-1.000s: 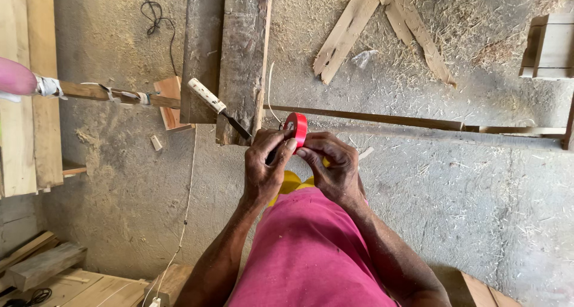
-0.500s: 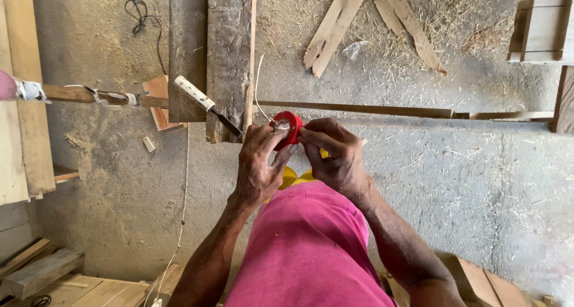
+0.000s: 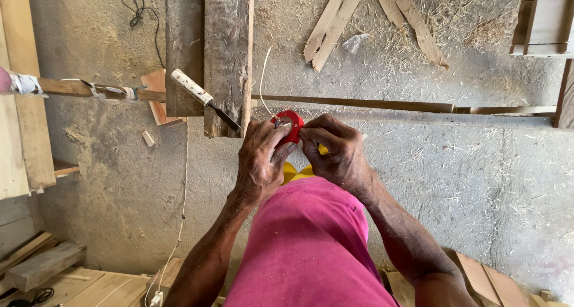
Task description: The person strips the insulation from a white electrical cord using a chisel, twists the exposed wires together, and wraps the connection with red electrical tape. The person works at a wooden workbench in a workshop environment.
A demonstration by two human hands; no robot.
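- Between both grips: red tape roll (image 3: 289, 125), left hand (image 3: 258, 163) clamps it, right hand (image 3: 336, 153) pinches its edge.
- Chisel (image 3: 203, 98) lies just left, untouched.
- Looks early: no tape pulled free yet.

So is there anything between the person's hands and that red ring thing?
Nothing visible is in the way. Both the left hand and the right hand already touch the red tape roll, with fingers wrapped around its edges. The chisel lies off to the left on the plank, apart from the roll.
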